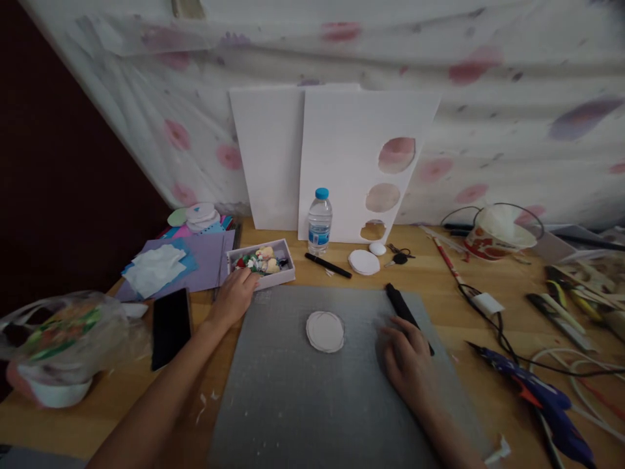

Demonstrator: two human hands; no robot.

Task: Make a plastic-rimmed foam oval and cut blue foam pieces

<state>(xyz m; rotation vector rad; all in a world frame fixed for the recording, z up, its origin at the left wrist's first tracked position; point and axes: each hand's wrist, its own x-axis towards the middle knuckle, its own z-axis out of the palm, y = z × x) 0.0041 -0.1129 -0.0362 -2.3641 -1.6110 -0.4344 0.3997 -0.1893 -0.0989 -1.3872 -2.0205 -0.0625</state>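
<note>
One wooden tabletop (415, 277) carries the things, and a grey mat (293, 404) covers its lower middle in the frame. Left of centre stands the small white box (273, 280); it seems light and rather stiff, so I would hold it by two opposite walls. The left grip (234, 299) is at its near left corner; whether it is closed on something, I cannot tell. Right of centre lies the black tool (401, 306), probably hard and smooth, best taken around its middle. The right grip (410, 358) is loosely bent over it; whether it holds, I cannot tell. Between both grips, apart from them, lies the white disc (325, 331), presumably light, best lifted by its rim. The ornaments (266, 260) inside the box look fragile.
</note>
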